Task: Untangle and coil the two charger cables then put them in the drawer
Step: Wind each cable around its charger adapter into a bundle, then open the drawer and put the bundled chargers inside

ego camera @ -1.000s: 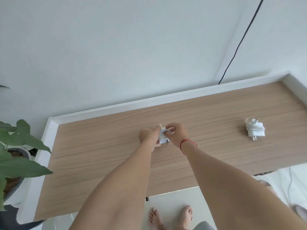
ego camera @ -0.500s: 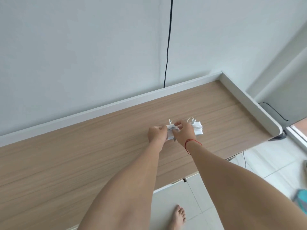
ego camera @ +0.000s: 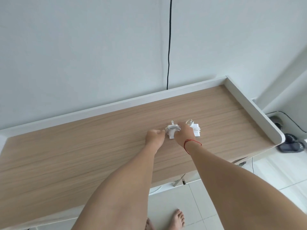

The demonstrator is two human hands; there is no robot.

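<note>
The 2 coiled chargers lie on the desk (ego camera: pixel 83 155) toward its far right. Your left hand (ego camera: pixel 155 137), fingers curled, is just left of the left charger (ego camera: pixel 172 130), fingertips at its edge; I cannot tell if it pinches. Your right hand (ego camera: pixel 184 135) lies between both, covering part of the right charger (ego camera: pixel 196 132); its grip is hidden.

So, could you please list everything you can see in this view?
desk: 1, wood with white rim, against the wall.
left charger: 1, white, cable wrapped round it, on the desk.
right charger: 1, white, wrapped likewise, just right of it.
wall cable: 1, black, hanging down the wall.
slippers: apparently 2, dark, floor right of the desk.
bracelet: 1, red, right wrist.
feet: 2, bare, on floor tiles.
left hand: 1, fingers curled, at the left charger.
right hand: 1, between and partly over both chargers.
</note>
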